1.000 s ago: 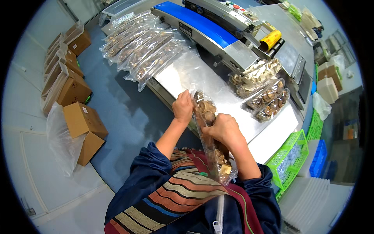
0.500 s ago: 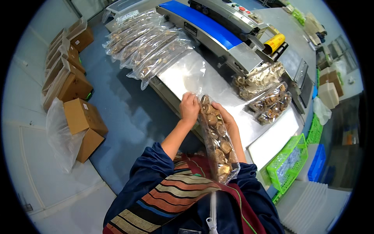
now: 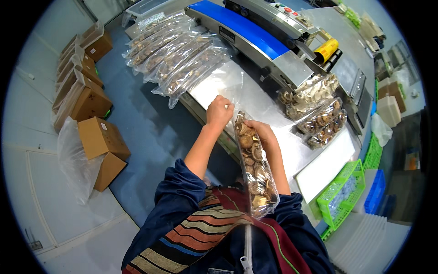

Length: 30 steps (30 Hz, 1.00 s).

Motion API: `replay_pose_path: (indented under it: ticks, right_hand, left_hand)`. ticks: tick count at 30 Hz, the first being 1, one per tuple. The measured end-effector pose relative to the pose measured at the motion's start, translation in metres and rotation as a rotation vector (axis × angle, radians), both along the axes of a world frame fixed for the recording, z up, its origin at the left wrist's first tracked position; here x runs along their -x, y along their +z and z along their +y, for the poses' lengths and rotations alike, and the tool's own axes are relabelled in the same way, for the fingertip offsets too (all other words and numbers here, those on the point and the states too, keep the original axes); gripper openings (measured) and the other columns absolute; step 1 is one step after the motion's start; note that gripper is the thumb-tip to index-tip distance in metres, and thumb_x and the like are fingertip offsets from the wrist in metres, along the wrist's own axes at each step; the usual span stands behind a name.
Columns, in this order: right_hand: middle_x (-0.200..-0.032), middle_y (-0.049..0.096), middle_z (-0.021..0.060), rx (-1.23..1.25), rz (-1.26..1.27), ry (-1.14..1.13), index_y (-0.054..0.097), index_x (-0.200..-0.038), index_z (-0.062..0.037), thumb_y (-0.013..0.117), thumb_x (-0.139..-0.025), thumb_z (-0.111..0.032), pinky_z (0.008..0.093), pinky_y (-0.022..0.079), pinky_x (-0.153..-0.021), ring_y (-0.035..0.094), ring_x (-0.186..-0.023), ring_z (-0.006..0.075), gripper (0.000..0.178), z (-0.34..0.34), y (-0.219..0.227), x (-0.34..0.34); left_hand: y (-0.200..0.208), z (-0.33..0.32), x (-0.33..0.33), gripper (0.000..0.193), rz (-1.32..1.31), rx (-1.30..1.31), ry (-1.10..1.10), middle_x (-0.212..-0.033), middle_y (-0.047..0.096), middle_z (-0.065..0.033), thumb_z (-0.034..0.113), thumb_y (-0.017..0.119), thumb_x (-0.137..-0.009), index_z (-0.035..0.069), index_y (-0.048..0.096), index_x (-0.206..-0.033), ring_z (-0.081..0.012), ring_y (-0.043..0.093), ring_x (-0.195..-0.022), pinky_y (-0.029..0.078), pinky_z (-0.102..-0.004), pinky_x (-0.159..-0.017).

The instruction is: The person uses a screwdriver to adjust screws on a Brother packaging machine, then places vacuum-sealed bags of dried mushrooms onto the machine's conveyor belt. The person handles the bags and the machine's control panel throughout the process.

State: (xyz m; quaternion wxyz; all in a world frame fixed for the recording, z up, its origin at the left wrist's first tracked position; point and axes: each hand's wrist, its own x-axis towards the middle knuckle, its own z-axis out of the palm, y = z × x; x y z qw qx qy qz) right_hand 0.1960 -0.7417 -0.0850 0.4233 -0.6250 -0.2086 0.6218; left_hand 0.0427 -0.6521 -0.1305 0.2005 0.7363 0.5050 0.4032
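A long clear plastic pack of brown dried mushrooms [image 3: 255, 166] slants down from the table edge toward my chest. My right hand [image 3: 265, 136] wraps its upper right side, the thumb lying across the top. At the pack's far end, just to its left, my left hand [image 3: 219, 112] is closed in a pinch on loose clear film, which is hard to make out against the bright table. Under and beyond both hands lies the white work surface [image 3: 219, 89].
Several filled mushroom bags [image 3: 175, 64] lie in a row at the far left. A machine with a blue belt [image 3: 242, 27] stands behind. Wrapped mushroom packs [image 3: 321, 123] and a green basket [image 3: 340, 194] are on the right. Cardboard boxes [image 3: 105, 141] line the left floor.
My left hand has moved slightly left and away from the pack's far end, fingers still pinched. My right hand keeps its hold on the pack.
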Motion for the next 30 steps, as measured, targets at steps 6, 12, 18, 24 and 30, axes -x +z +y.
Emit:
replay_pose_path:
  ticks: [6, 12, 18, 24, 30]
  right_hand:
    - [-0.078, 0.064, 0.0107, 0.073, 0.193, -0.184, 0.065, -0.084, 0.0051, 0.065, -0.077, -0.019, 0.0269, 0.047, -0.06, 0.06, -0.065, 0.0166, 0.025, -0.003, -0.01, -0.01]
    - [-0.077, 0.064, 0.0092, -0.062, 0.108, -0.254, 0.063, -0.081, 0.0059, 0.067, -0.074, -0.018, 0.0256, 0.046, -0.06, 0.058, -0.065, 0.0149, 0.026, -0.002, -0.005, -0.003]
    - [-0.079, 0.066, 0.0103, -0.109, -0.141, -0.297, 0.065, -0.088, 0.007, 0.068, -0.072, -0.023, 0.0241, 0.045, -0.066, 0.059, -0.07, 0.0148, 0.034, 0.009, -0.018, 0.005]
    - [-0.082, 0.066, 0.0139, -0.052, -0.804, -0.107, 0.064, -0.099, 0.0045, 0.061, -0.076, -0.034, 0.0276, 0.046, -0.073, 0.062, -0.078, 0.0212, 0.045, 0.013, -0.006, 0.021]
    - [-0.091, 0.065, 0.0217, -0.027, -0.572, -0.069, 0.06, -0.101, 0.0011, 0.048, -0.083, -0.052, 0.0367, 0.046, -0.078, 0.062, -0.088, 0.0333, 0.058, 0.019, -0.061, -0.021]
  left_hand:
    - [0.005, -0.034, -0.003, 0.005, 0.231, -0.334, -0.155, -0.077, 0.054, -0.0073, 0.005, 0.058, -0.073, 0.004, 0.055, -0.069, -0.0233, 0.058, -0.065, 0.051, -0.0308, -0.057]
    - [-0.023, -0.047, 0.002, 0.012, 0.174, -0.303, -0.039, -0.081, 0.061, -0.0079, 0.003, 0.057, -0.075, 0.002, 0.063, -0.086, -0.022, 0.061, -0.066, 0.051, -0.0309, -0.057]
    - [0.023, -0.029, -0.009, 0.012, -0.021, 0.286, 0.019, -0.075, 0.064, -0.0118, 0.011, 0.056, -0.077, 0.004, 0.064, -0.085, -0.0305, 0.061, -0.064, 0.048, -0.039, -0.058]
    - [0.011, -0.014, -0.011, 0.008, 0.062, 0.042, -0.094, -0.077, 0.061, -0.0179, 0.005, 0.054, -0.074, 0.0, 0.057, -0.081, -0.0378, 0.059, -0.071, 0.05, -0.0425, -0.062]
    - [0.011, -0.021, -0.018, 0.012, 0.145, -0.126, -0.069, -0.075, 0.062, -0.0144, 0.011, 0.054, -0.08, 0.003, 0.062, -0.083, -0.033, 0.061, -0.067, 0.049, -0.0403, -0.062]
